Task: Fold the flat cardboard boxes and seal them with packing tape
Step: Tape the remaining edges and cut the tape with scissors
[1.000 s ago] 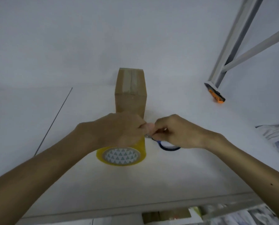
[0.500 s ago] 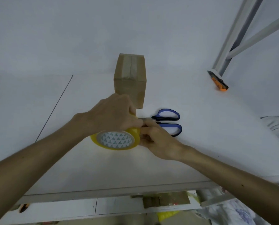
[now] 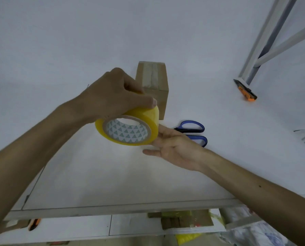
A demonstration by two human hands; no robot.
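Table: white table carries everything; its near edge runs across the bottom of the view.
Box: the folded cardboard box stands upright toward the far edge, about midway along. Tape already runs over its top seam, so it looks set back as finished.
Tape: the yellow tape roll is held above the table's middle, in front of the box, core tilted toward the camera.
Left hand: the left hand grips the roll from above, fingers curled over its rim to steady it.
Right hand: the right hand is open, straight fingers touching the roll's right side, probably feeling for the loose end.
Scissors: blue-handled scissors lie just right of the box, within reach for cutting.
Cutter: an orange box cutter lies toward the far right corner, apart from the work.
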